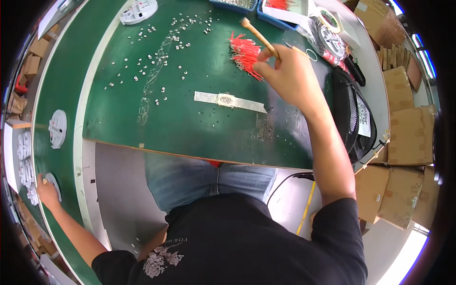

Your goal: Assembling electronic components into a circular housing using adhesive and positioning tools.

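Observation:
My right hand (pixel 289 71) is raised over the right part of the green table. It is closed round a slim wooden stick (pixel 259 35) with a thicker rounded end pointing up and left. Below that hand lies a heap of short red wires (pixel 246 54) with bare metal ends. Far out to the left, my left hand (pixel 47 192) grips the edge of a round grey-white plastic part (pixel 53 184) on the green side strip; its fingers are partly hidden. A strip of whitish tape (pixel 247 103) with small metal bits at its middle is on the table in front of me.
Small metal pieces (pixel 149 57) are scattered across the table's left half. Similar plastic parts (pixel 58 128) stand on the side strip and one (pixel 138 11) at the far edge. Blue trays (pixel 278 21), a tape roll (pixel 327 20) and a black bag (pixel 344 109) line the far and right sides.

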Tool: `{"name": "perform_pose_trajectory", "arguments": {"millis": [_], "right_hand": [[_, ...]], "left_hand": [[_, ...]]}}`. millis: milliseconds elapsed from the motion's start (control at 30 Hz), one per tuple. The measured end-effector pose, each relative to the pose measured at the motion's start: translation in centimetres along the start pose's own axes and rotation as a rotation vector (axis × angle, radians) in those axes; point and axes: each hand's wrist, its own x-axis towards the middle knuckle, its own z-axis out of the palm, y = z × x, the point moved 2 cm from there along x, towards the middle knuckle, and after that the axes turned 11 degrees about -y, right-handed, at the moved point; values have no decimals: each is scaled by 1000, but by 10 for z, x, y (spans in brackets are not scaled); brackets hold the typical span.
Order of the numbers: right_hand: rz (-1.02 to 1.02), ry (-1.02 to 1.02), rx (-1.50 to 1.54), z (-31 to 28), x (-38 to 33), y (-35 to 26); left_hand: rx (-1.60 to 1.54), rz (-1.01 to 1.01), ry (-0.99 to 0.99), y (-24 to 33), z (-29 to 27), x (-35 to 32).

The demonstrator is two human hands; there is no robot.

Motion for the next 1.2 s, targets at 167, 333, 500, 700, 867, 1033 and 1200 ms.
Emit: {"name": "perform_pose_trajectory", "arguments": {"millis": [167, 333, 500, 700, 867, 1033, 1200], "right_hand": [[25, 65, -90, 8, 33, 7], [-9, -50, -119, 8, 51, 17], [-44, -31, -100, 7, 51, 15], [-98, 18, 80, -5, 40, 14], [-147, 14, 110, 0, 41, 29], [-92, -49, 110, 1, 39, 35], [-111, -45, 338, 1, 38, 43]], "left_hand": [[-485, 593, 406, 140, -65, -56], [-403, 753, 106, 197, -74, -69], [-371, 782, -55, 185, -52, -48], [-510, 682, 188, 158, -49, -37], [-497, 525, 230, 136, -54, -39], [-899, 460, 248, 132, -72, -66], [-1614, 230, 98, 143, -84, -102]]}}
